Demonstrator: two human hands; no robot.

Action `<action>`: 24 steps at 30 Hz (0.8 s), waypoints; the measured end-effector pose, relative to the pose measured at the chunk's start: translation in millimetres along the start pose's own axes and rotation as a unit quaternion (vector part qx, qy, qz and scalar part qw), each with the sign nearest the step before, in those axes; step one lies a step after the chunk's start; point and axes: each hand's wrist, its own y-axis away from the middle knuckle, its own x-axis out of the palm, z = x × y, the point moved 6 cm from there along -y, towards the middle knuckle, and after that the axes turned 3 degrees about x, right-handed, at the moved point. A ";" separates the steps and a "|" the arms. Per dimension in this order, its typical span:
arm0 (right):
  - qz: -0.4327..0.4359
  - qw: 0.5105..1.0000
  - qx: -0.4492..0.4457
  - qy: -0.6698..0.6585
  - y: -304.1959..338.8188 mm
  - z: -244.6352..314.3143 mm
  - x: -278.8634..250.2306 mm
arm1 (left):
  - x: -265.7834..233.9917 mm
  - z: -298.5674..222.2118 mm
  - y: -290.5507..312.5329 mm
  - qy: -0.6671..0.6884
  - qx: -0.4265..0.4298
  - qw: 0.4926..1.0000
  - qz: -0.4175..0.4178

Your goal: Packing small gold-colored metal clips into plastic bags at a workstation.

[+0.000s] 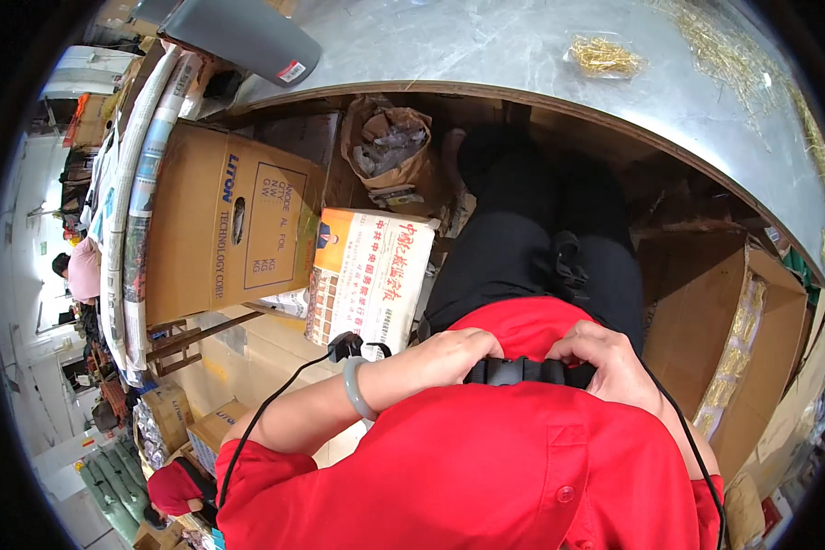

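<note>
Both my hands are at my waist, on a black strap with a plastic buckle (pixel 513 370) that lies across my red shirt (pixel 486 458). My left hand (pixel 458 353), with a pale bangle (pixel 357 389) on its wrist, curls its fingers at the left end of the buckle. On the other side my right hand (pixel 605 356) is bent around the strap, fingertips turned inward. The fingertips of both hands are partly hidden by the strap and shirt. A thin black cord hangs along each of my arms.
Ahead is a grey table (pixel 486 55) with a small tray of gold wire pieces (pixel 605 57) and a dark grey bin (pixel 247 41). Left stand a large cardboard box (pixel 220 225), a newspaper-covered box (pixel 376 280) and a paper bag (pixel 390 147). An open carton (pixel 706 321) stands right. Other people are far left.
</note>
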 end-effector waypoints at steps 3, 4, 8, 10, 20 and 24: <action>-0.006 1.000 -0.007 -0.003 1.3 -0.5 -1.5 | 1.3 -5.5 1.7 -0.025 0.026 0.999 -0.026; -0.009 1.000 -0.003 -0.009 1.9 -1.0 -2.1 | -0.5 -12.8 0.6 -0.025 0.028 0.999 -0.037; -0.009 1.000 0.013 -0.004 1.0 -2.7 -3.7 | -3.9 -28.0 -1.0 -0.041 0.040 0.994 -0.093; -0.006 1.000 0.009 0.016 -0.2 0.0 -4.8 | -4.4 -31.1 -0.5 -0.062 0.054 0.987 -0.136; -0.019 0.993 -0.026 0.116 -12.5 3.3 15.1 | -7.4 -30.9 1.4 -0.068 0.050 0.976 -0.201; -0.011 0.995 -0.023 0.099 -12.5 3.2 17.0 | -5.9 -35.5 -1.5 -0.135 0.076 0.973 -0.173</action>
